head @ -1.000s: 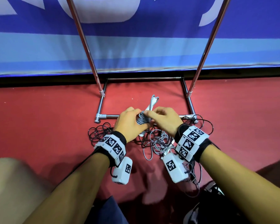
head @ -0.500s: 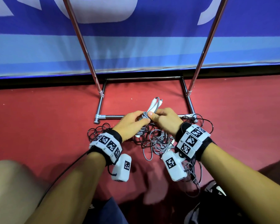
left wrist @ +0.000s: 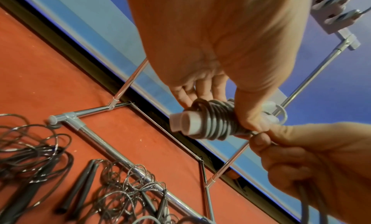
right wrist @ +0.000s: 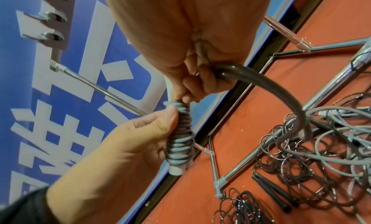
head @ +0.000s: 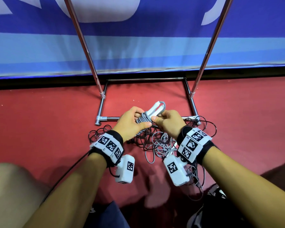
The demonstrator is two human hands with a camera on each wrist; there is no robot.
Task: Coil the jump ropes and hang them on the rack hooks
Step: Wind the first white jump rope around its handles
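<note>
Clearly, the grey jump rope (head: pixel 145 118) is held up above the red floor (head: pixel 39 125), in front of the rack (head: pixel 192 102), with its cord wound in tight turns round its two white handles (left wrist: pixel 183 122). The left hand (head: pixel 132 124) is closed round the wound bundle, thumb pressed on the turns. The right hand (head: pixel 169 122) is pinched on the free cord (right wrist: pixel 261 87), which arcs down to the floor.

The rope is judged light and soft; the smooth cord is likely springy, so the turns could slip loose if the thumb pressure were eased. The firmest hold is judged to be on the stiff handles through the wrapped section, with the tail kept taut.

No containers are seen. Loose on the floor by the rack's base lie a tangle of thin dark ropes (head: pixel 104 134) with black handles (right wrist: pixel 271 194) and more grey cord (head: pixel 161 145). Hooks (right wrist: pixel 52 16) are seen high on the rack in the wrist views, with nothing seen hanging from them.
</note>
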